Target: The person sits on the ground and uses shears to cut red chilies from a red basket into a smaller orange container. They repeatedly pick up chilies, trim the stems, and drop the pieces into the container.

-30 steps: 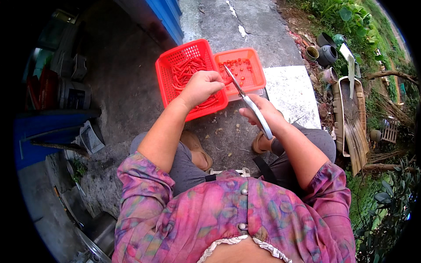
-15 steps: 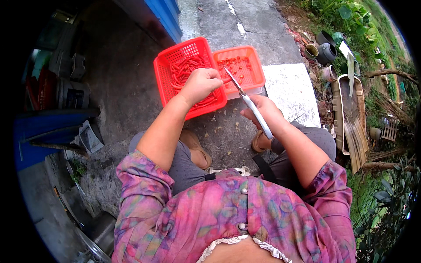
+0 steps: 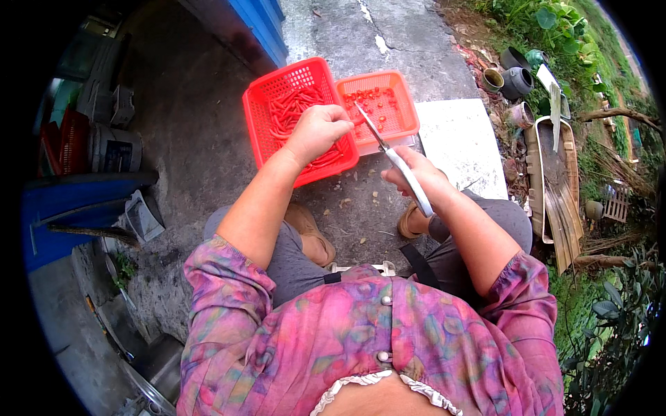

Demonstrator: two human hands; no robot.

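Note:
My left hand [image 3: 318, 133] is closed in a pinch over the red deep basket [image 3: 255, 139], which holds many whole red chili peppers [image 3: 291, 109]. From its fingertips a red chili pepper [image 3: 359, 120] sticks out to the right, next to the blades. In my right hand [image 3: 424, 179] are scissors with white handles [image 3: 411, 179], their blades slanting up and left to the pepper. Under the blade tips lies a shallower light-red basket [image 3: 409, 93] with small cut chili pieces [image 3: 380, 119] scattered in it. My left palm side is hidden.
A white board [image 3: 466, 145] lies on the concrete right of the baskets. Farther right stand pots [image 3: 516, 83], a long planter trough [image 3: 534, 173] and plants. A blue metal panel [image 3: 258, 31] rises beyond the baskets. Buckets [image 3: 116, 149] and a dustpan [image 3: 142, 216] are at left.
The scissors and the fingers of my right hand have shifted slightly upward. My left hand has stayed nearly in place, still pinching the chili pepper.

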